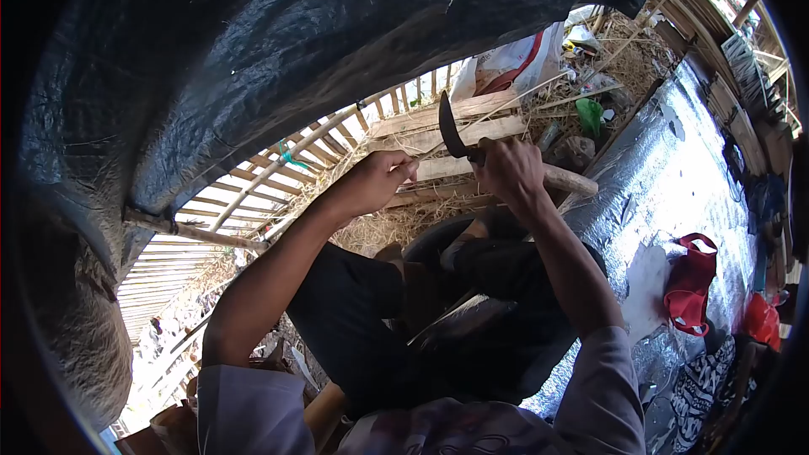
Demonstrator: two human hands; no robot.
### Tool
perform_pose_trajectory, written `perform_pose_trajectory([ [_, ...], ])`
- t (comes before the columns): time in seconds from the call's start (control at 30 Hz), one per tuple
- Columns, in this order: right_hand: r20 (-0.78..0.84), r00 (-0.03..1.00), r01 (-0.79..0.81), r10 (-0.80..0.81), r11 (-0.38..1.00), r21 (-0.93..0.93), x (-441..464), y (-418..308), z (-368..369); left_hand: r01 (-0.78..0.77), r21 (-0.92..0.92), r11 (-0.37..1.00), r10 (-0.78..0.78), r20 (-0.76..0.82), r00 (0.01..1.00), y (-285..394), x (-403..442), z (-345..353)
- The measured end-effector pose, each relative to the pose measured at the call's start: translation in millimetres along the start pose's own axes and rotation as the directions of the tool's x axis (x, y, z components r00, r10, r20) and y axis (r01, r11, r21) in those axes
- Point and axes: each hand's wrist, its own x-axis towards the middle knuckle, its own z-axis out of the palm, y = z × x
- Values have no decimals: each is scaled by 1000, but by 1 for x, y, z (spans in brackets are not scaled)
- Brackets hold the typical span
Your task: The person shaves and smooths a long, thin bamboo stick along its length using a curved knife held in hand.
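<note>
My right hand (510, 170) is closed around a knife with a dark curved blade (451, 128), its tip pointing up and away from me. A thick rounded piece of wood (575, 179) shows past my right wrist; whether it is the knife's handle I cannot tell. To the left of the blade, my left hand (379, 181) is closed in a pinch. A thin pale strip (428, 152) seems to run from its fingertips toward the blade. What else those fingers hold is hidden.
Wooden planks (459, 131) and straw (379, 227) lie beyond my legs. A slatted bamboo fence (244, 194) runs along the left, under a dark tarp (278, 59). At right, a silvery sheet (640, 177) carries a red cloth bag (691, 286). Litter includes a green plastic piece (590, 116).
</note>
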Motion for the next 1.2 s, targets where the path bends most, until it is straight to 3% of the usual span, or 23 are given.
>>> perform_pose_trajectory([
  [0.03, -1, 1000, -2, 2, 1000, 4, 1, 3, -3, 5, 1, 1000, -5, -3, 1000, -1, 0, -1],
  [0.13, 4, 1000, 4, -4, 999, -32, -1, 4, -8, -210, 62, 976, 213, -50, 976, -14, 8, 5],
  [0.37, -47, 992, -120, 115, 987, -109, 8, 47, -7, -106, 99, 989, 106, -1, 994, -8, 1, -2],
  [0.47, 65, 997, 54, -46, 991, -121, -6, 9, 4, -85, 241, 967, 94, -29, 995, -12, 7, 4],
  [0.5, -35, 983, 174, -179, 978, -115, -12, -3, 9, -86, 238, 967, 95, -26, 995, -14, 7, 5],
  [0.6, 119, 990, 78, -71, 996, -52, -6, -15, 7, -100, 254, 962, 110, -24, 994, -18, 5, 3],
  [0.67, 58, 994, 89, -91, 995, 43, 0, -10, -3, -106, 304, 947, 141, -95, 985, -5, 2, 4],
  [1.0, 58, 998, 30, -31, 999, 11, -2, -6, -2, -84, 329, 940, 129, -118, 985, 1, -1, 8],
  [1.07, 69, 997, -43, 45, 999, -25, 2, 1, 0, -120, 356, 927, 191, -170, 967, -14, 1, 8],
  [1.13, 48, 990, -123, 132, 979, -161, 7, 46, 3, -83, 341, 936, 150, -177, 973, -12, -12, -3],
  [1.2, 24, 976, -212, 215, 972, -98, 6, 75, -7, -19, 347, 938, 96, -205, 974, -12, -17, -10],
])
